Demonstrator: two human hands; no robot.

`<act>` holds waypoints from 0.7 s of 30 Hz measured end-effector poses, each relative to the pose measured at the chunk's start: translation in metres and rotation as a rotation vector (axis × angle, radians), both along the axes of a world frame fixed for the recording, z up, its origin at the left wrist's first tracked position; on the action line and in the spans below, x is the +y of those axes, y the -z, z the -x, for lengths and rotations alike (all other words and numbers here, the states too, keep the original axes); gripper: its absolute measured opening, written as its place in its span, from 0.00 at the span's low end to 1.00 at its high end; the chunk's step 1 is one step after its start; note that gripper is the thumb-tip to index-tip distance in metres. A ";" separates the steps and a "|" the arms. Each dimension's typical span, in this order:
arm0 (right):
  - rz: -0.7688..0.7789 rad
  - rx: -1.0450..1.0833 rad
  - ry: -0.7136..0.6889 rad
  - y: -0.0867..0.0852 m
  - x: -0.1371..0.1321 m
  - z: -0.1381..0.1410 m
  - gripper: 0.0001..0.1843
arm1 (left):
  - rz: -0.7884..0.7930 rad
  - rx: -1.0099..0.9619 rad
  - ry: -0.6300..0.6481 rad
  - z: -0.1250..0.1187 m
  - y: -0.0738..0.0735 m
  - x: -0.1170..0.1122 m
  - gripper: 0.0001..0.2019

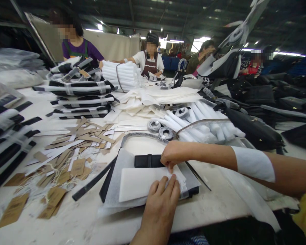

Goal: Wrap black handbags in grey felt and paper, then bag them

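A black bag (105, 186) lies flat on the table, covered by a thin white tissue sheet (127, 158). Its handle, wrapped in plastic (132, 135), arches out at the far side. On the tissue rests a stack of white sheets (136, 185), its right end layered and ruffled. My left hand (163, 200) lies on this stack, fingers stretched out near the right end. Bent over that same end, my right hand (174, 154) has its fingertips pinched on the white sheets. A black strap piece with a band (148, 161) shows just behind the stack, partly hidden by my right hand.
Brown card tags (78, 167) and strips are scattered to the left. Wrapped black-and-white bundles (81, 98) stand behind them. Grey coils (165, 133) and tied white foam rolls (206, 131) lie beyond the bag. Black bags (255, 129) pile up right. Co-workers (150, 59) stand across the table.
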State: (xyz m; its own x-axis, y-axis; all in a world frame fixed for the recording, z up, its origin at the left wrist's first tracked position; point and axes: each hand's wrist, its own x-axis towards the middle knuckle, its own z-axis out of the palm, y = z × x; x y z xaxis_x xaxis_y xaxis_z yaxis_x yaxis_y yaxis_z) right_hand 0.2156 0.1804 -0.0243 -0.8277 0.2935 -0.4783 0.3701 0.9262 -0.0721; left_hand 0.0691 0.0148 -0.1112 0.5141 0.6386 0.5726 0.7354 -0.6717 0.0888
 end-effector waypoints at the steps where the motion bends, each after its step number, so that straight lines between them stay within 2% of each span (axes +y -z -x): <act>1: -0.007 0.003 0.001 0.001 0.002 0.001 0.10 | -0.003 -0.006 0.003 0.001 0.001 0.000 0.17; 5: 0.020 0.026 0.043 0.004 0.010 0.002 0.16 | -0.027 -0.032 -0.004 0.003 0.002 -0.002 0.20; 14: 0.138 0.145 0.292 0.023 0.030 -0.007 0.25 | -0.040 -0.066 -0.037 0.001 0.003 -0.004 0.22; 18: 0.297 0.143 0.435 0.032 0.043 -0.008 0.28 | -0.076 -0.099 -0.039 0.000 0.003 -0.002 0.23; 21: 0.398 0.123 0.459 0.038 0.051 -0.008 0.28 | -0.094 -0.105 -0.037 -0.001 0.002 -0.001 0.22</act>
